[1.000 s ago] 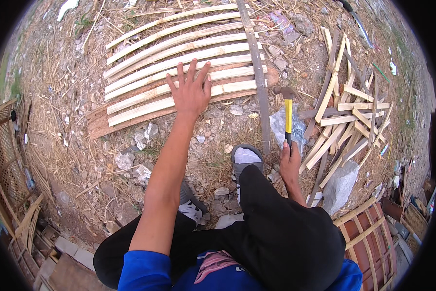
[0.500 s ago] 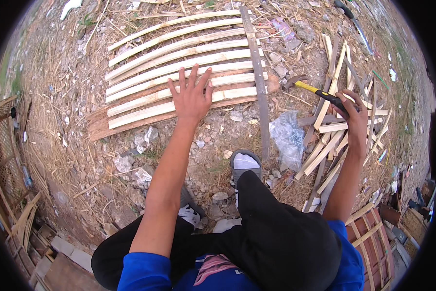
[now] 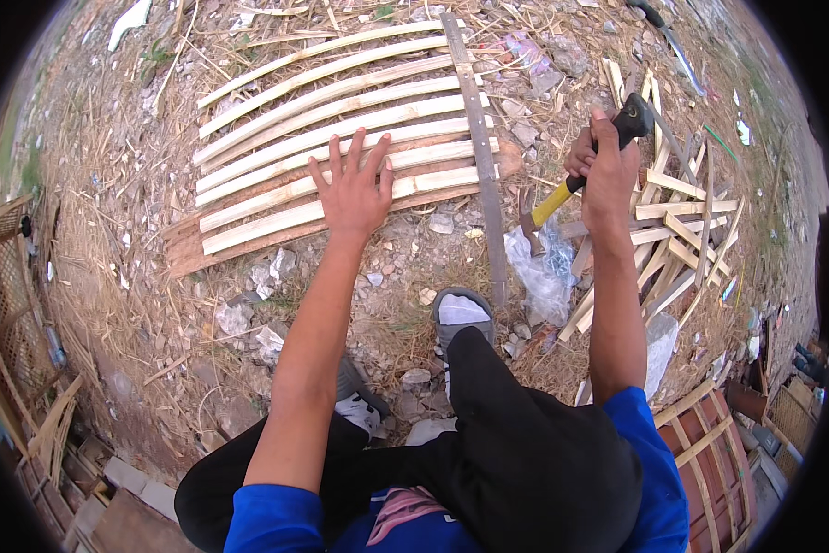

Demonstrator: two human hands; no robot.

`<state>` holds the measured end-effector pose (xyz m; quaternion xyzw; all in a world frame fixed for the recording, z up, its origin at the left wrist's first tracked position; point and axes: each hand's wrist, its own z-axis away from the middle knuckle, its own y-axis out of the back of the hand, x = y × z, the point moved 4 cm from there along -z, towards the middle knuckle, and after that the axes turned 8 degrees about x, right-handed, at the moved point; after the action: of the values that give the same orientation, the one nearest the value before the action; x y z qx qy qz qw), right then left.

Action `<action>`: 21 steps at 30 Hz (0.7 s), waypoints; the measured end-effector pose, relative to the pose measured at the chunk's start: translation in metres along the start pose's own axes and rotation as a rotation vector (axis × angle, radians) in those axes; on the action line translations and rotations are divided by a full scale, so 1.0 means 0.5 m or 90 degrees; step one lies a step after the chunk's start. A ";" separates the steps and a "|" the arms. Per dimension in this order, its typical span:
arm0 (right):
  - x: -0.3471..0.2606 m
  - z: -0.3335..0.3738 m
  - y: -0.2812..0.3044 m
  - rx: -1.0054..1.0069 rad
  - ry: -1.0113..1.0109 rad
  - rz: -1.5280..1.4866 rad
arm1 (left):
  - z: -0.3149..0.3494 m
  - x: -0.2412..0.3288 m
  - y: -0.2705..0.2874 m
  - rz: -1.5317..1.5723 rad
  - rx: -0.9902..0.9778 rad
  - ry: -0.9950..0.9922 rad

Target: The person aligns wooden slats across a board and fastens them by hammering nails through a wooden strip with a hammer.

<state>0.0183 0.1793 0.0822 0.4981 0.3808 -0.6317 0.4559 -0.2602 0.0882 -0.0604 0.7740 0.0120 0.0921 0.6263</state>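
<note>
With its fingers spread, my left hand (image 3: 355,195) rests flat across the nearer pale wooden slats (image 3: 285,189). Several of these slats lie side by side, their right ends under a dark, narrow crosspiece (image 3: 477,138) dotted with nail heads. Beneath the nearest slats is a brown board (image 3: 186,251). My right hand (image 3: 608,180) grips a claw hammer (image 3: 553,201) by its black and yellow handle, to the right of the crosspiece. The hammer's head hangs low, near a crumpled clear plastic bag (image 3: 545,276), and the black handle end points up and away.
A loose pile of wooden strips (image 3: 682,221) lies to the right. Beyond it is a handsaw (image 3: 677,55). My sandalled foot (image 3: 462,311) stands near the crosspiece's lower end. A reddish panel with slats (image 3: 710,452) sits at lower right; rubble and straw cover the ground.
My right hand has moved left with the hammer and turned it, so the head swings down and the handle end rises. My left hand stays on the slats.
</note>
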 end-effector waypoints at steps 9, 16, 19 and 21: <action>0.061 0.006 -0.096 -0.107 -0.011 -0.037 | -0.003 -0.026 -0.014 0.015 0.026 -0.005; 0.080 0.000 -0.134 -0.070 -0.044 0.065 | 0.002 -0.037 -0.009 0.036 0.034 -0.007; 0.073 -0.013 -0.143 -0.085 -0.045 0.087 | -0.003 -0.039 0.000 0.034 0.032 -0.001; 0.063 -0.043 -0.183 -0.141 -0.031 0.109 | -0.006 -0.034 0.008 0.027 0.032 0.000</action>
<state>-0.0659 0.2203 0.0493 0.4600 0.3932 -0.5568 0.5691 -0.2777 0.0880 -0.0580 0.7896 -0.0017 0.1050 0.6045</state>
